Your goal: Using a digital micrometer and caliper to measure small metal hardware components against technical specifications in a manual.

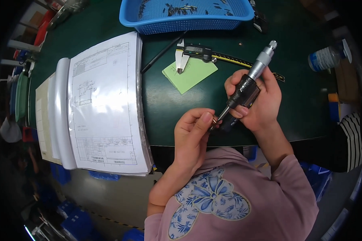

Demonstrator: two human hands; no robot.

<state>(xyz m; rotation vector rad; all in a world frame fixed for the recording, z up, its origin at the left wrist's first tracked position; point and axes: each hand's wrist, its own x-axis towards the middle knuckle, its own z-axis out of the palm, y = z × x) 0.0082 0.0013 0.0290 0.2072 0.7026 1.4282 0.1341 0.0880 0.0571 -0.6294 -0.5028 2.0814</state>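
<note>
My right hand (268,105) is wrapped round a micrometer (245,91) with a black body and a silver thimble, which tilts up and to the right. Its measuring end points down toward my left hand (193,130). Between the thumb and forefinger of that hand is a small metal pin (215,121), partly hidden by the fingers, at the micrometer's jaws. Whether both jaws touch the pin I cannot tell. Just beyond my hands, a digital caliper (197,50) lies with its jaws over a green paper note (198,76) that bears handwriting.
On the left of the green table (165,127) an open binder (104,112) shows a technical drawing in a clear sleeve. A blue basket (189,25) holding many small dark and metal pins stands at the back. A thin black rod (161,54) lies beside the binder; a bottle (325,59) is at right.
</note>
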